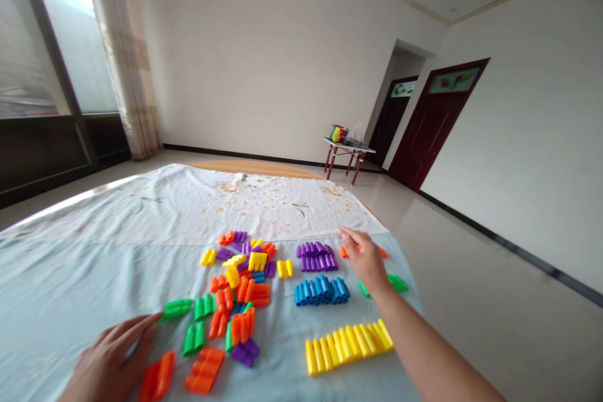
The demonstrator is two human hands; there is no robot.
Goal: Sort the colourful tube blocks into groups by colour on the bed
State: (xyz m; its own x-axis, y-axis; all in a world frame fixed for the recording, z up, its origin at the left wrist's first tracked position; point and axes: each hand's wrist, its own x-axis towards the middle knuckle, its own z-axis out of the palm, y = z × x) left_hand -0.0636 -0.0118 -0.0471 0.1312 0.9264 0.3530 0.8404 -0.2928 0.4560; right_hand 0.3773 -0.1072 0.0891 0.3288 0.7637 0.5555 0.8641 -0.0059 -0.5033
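My left hand [113, 352] lies at the lower left with its fingers stretched out, the fingertips at a green plastic tube-shaped block [177, 309]. Orange tube blocks [157, 378] lie beside its thumb. Over the right part of the cloth, my right hand [365, 257] has its thumb and fingers pressed together. Whether something is between them is hidden. Orange tube blocks [345, 252] show just under and behind this hand, and green tube blocks [397, 282] lie partly behind the wrist. A long row of yellow tube blocks [348, 348] reaches up to my right forearm.
Purple tube blocks [316, 257] and blue tube blocks [321, 291] lie grouped in rows. A mixed heap with orange blocks [245, 289] spreads over the middle of the tablecloth [188, 213]. Behind, a small table [346, 147] holds bags near a dark red door [436, 119].
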